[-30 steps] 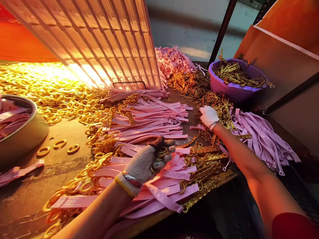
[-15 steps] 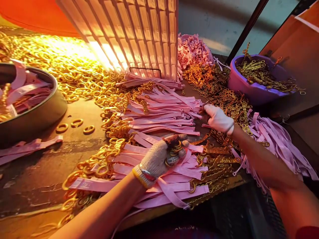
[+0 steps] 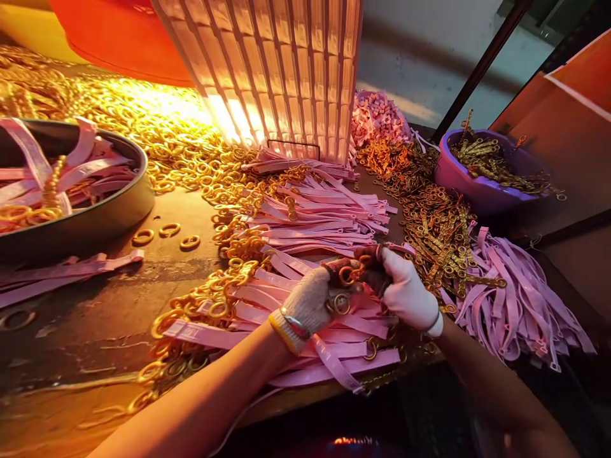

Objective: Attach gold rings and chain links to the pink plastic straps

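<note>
Pink straps [image 3: 335,364] lie along the near edge of the table [image 3: 186,273]. Above them, the left hand [image 3: 317,296] curls its fingers around gold rings [image 3: 342,276]. The right hand [image 3: 405,289] meets it, fingers bunched; their grip cannot be told. Left, open tabletop separates the pan [image 3: 128,207] from the straps. Far right stands a basin [image 3: 482,187].

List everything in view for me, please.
Table: one, brown, beneath
Pan: one, dark, left
Tub: one, purple, right rear
Rings: many, gold, left and centre
Straps: many, pink, left, centre, right
Chain pieces: many, gold, in, beside tub
Small pieces: many, pink, rear
Panel: one, pale, rear centre
Rounded object: one, orange, rear left
Unclear shape: one, yellow, rear left
Wall: one, grey, rear
Board: one, brown, right
Left hand: one, whitish glove, holding rings, centre
Right hand: one, white glove, centre
</note>
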`<action>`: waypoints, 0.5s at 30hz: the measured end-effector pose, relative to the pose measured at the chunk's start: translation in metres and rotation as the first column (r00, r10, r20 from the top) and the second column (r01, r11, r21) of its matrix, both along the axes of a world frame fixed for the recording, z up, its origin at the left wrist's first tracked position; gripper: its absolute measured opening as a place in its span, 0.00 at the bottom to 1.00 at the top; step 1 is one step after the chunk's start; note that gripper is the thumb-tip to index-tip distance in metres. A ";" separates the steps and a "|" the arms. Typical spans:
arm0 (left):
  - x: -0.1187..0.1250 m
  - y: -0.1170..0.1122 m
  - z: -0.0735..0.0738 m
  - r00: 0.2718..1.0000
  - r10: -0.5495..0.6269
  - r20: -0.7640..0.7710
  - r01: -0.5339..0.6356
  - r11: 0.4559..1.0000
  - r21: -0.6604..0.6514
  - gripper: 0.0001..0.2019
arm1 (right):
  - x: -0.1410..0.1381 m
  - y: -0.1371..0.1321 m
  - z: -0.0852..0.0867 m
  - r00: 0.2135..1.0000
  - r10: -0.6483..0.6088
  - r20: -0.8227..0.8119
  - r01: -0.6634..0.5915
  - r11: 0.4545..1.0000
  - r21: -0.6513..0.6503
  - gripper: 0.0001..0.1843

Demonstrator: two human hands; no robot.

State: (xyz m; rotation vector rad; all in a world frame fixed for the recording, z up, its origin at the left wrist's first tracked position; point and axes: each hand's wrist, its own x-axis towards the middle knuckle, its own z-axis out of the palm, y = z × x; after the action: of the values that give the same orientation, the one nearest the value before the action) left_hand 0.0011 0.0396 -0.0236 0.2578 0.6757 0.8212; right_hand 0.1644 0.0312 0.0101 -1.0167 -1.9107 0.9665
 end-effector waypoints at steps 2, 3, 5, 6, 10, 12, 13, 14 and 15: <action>-0.002 -0.001 0.007 0.997 -0.049 0.062 0.050 0.998 -0.022 0.09 | 0.002 0.002 -0.002 0.978 -0.106 -0.177 0.083 0.988 -0.131 0.14; -0.003 -0.002 0.009 0.994 -0.060 0.087 0.063 0.998 -0.026 0.10 | 0.002 0.002 -0.003 0.964 -0.155 -0.218 0.121 0.979 -0.162 0.14; -0.002 -0.005 0.011 0.995 -0.051 0.086 0.053 0.999 -0.014 0.07 | 0.002 0.002 -0.004 0.945 -0.226 -0.237 0.192 0.969 -0.158 0.15; -0.002 -0.006 0.011 0.998 -0.043 0.052 0.043 0.999 0.011 0.05 | 0.002 0.002 -0.004 0.941 -0.244 -0.233 0.217 0.966 -0.138 0.15; 0.001 -0.010 0.012 0.995 -0.031 -0.091 0.044 0.990 0.133 0.08 | 0.000 -0.003 -0.005 0.952 -0.225 -0.207 0.211 0.973 -0.089 0.17; 0.000 -0.013 0.015 0.984 -0.008 -0.177 0.049 0.972 0.228 0.07 | -0.002 -0.004 -0.006 0.963 -0.218 -0.157 0.206 0.974 -0.091 0.15; -0.001 -0.014 0.017 0.966 0.045 -0.256 0.043 0.944 0.327 0.06 | -0.002 -0.004 -0.007 0.967 -0.217 -0.130 0.205 0.974 -0.100 0.13; -0.004 -0.015 0.019 0.928 0.137 -0.347 0.040 0.888 0.457 0.06 | -0.002 -0.003 -0.006 0.968 -0.221 -0.121 0.207 0.971 -0.118 0.12; -0.007 -0.015 0.022 0.871 0.256 -0.419 0.047 0.805 0.591 0.07 | -0.002 -0.001 -0.005 0.965 -0.229 -0.132 0.209 0.967 -0.148 0.11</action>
State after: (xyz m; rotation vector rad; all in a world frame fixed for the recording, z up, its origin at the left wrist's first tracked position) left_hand -0.0055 0.0248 -0.0015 1.0311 0.8951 1.0816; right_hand 0.1621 0.0305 0.0050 -1.1725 -1.5917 1.0193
